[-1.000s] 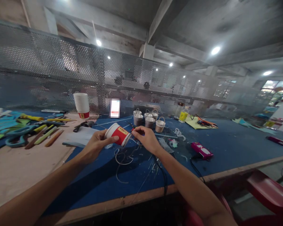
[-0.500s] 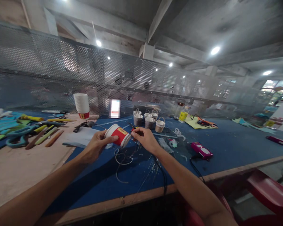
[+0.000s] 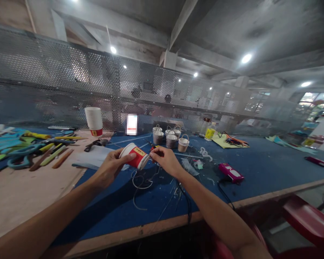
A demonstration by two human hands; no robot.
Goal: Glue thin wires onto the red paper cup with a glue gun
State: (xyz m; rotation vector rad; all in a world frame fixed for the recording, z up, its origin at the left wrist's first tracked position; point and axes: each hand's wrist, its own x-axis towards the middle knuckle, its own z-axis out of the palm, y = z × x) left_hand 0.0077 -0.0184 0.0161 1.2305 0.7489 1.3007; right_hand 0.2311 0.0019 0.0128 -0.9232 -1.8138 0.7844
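Observation:
A red and white paper cup (image 3: 138,158) lies tilted in my left hand (image 3: 113,162), whose thumb presses on the red side. At the cup's right end, my right hand (image 3: 164,158) is pinched close to the rim; what its fingertips hold is too small to make out. Beneath the cup, a thin pale cord (image 3: 142,187) curls loosely on the blue table. Behind my right hand stand several small pails with looped handles (image 3: 171,139).
On the left are a stack of paper cups (image 3: 94,120), blue-handled scissors (image 3: 24,155) and several sticks. To the right lie a magenta device with a cable (image 3: 230,172), a yellow-labelled bottle (image 3: 210,131) and coloured sheets (image 3: 226,139). A perforated metal screen (image 3: 140,90) runs along the back.
Almost nothing differs. The cup and both hands have shifted only very slightly, and both keep the same hold.

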